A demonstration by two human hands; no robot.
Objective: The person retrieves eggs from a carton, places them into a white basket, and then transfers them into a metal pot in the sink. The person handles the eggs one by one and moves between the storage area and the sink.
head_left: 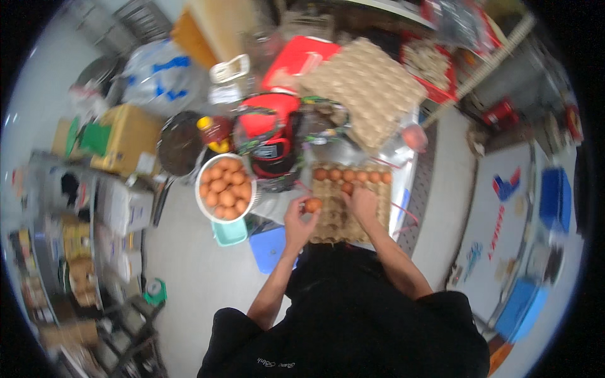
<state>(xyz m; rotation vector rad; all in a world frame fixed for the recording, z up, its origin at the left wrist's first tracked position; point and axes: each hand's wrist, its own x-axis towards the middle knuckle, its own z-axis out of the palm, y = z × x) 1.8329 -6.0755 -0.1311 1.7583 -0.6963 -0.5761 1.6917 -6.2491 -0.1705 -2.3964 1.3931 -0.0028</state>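
My left hand is closed round a brown egg, held at the left side of a cardboard egg tray. My right hand is over the tray, its fingers on another brown egg at the second row of cups; whether that egg rests in a cup I cannot tell. Several brown eggs fill the tray's far row. Left of the tray, a round white basket holds many more brown eggs.
Behind the tray sit a red and black bag and a larger stack of egg trays. A yellow-capped bottle stands beyond the basket. A teal container and a blue stool-like surface are at the near left. Shelves line the left.
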